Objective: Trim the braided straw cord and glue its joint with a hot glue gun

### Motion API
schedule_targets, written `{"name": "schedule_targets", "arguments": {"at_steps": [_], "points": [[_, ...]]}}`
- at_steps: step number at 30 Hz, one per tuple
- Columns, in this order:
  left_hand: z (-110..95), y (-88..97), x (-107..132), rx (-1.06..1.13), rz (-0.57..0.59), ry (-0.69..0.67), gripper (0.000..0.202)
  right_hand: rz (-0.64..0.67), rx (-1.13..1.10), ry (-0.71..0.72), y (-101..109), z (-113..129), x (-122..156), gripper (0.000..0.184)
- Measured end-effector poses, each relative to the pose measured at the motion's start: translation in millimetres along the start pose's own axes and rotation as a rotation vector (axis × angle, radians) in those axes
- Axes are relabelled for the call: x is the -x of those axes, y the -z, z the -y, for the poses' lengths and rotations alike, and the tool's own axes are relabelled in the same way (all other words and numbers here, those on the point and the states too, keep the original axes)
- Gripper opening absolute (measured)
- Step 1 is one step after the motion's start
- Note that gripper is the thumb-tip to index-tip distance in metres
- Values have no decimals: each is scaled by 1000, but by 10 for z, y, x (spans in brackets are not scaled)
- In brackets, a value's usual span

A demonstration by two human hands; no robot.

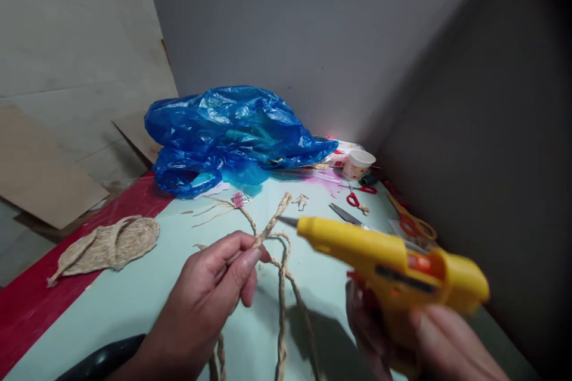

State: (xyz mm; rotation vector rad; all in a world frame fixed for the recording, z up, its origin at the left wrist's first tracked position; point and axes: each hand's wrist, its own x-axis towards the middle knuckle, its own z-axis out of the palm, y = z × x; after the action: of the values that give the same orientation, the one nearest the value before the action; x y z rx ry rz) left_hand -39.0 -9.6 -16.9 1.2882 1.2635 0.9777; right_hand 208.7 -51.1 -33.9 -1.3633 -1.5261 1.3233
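My left hand [218, 274] pinches a tan braided straw cord [273, 221] between thumb and fingers, its end pointing up and away. In my right hand [429, 336] is a yellow hot glue gun [357, 244], slightly blurred, its dark nozzle beside the cord's end; I cannot tell whether they touch. More lengths of the braid [282, 309] run down the table toward me. A pink binder clip [240, 200] grips loose strands at the far end of a braid. To the left lies a sandal-shaped woven straw piece [109, 247] with a strap across it.
A crumpled blue plastic bag [232, 125] fills the back of the table. At the back right are a paper cup [358, 164], red-handled scissors [354, 197] and orange-handled scissors [413, 223]. A dark rounded object [105, 358] sits at the front left. Walls border the back and right.
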Motion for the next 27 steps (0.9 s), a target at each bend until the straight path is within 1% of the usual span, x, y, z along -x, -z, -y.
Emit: {"name": "schedule_targets", "arguments": {"at_steps": [1, 2, 3, 5, 7, 8, 10, 11, 13, 15, 17, 19, 21, 23, 25, 27], "points": [[18, 5, -11, -10, 6, -6, 29, -10, -72, 6, 10, 44, -17, 44], [38, 12, -26, -20, 13, -17, 30, -72, -212, -6, 22, 99, -46, 47], [61, 21, -44, -30, 20, -27, 31, -230, -369, 28, 37, 158, -85, 45], [109, 40, -89, -47, 44, -41, 33, -353, -603, 49, 91, 249, -171, 31], [155, 60, -139, -23, 81, -2, 32, -430, -695, -9, 189, 254, -232, 23], [175, 68, -162, 12, 84, 7, 31, -456, -706, -35, 252, 218, -241, 24], [207, 80, -197, 58, 117, 18, 32, -467, -692, -69, 378, 90, -215, 24], [216, 82, -207, 76, 129, 21, 32, -443, -662, -97, 431, 13, -187, 26], [221, 77, -207, 104, 149, 28, 34, -319, -541, -146, 497, -129, -122, 33], [212, 62, -190, 121, 161, 33, 34, -235, -451, -177, 505, -217, -68, 38], [197, 40, -166, 124, 176, 26, 33, -178, -372, -196, 467, -241, -34, 42], [185, 19, -148, 117, 191, 9, 33, -142, -222, -195, 413, -219, -10, 48], [179, 2, -139, 93, 206, 2, 34, -167, -15, -170, 371, -173, 20, 49], [174, -9, -135, 58, 233, 11, 34, -258, 199, -131, 352, -113, 66, 45], [165, -17, -126, 23, 267, 29, 33, -367, 346, -104, 350, -34, 120, 42], [146, -22, -104, -24, 292, 18, 32, -440, 493, -75, 345, 71, 158, 34]]}}
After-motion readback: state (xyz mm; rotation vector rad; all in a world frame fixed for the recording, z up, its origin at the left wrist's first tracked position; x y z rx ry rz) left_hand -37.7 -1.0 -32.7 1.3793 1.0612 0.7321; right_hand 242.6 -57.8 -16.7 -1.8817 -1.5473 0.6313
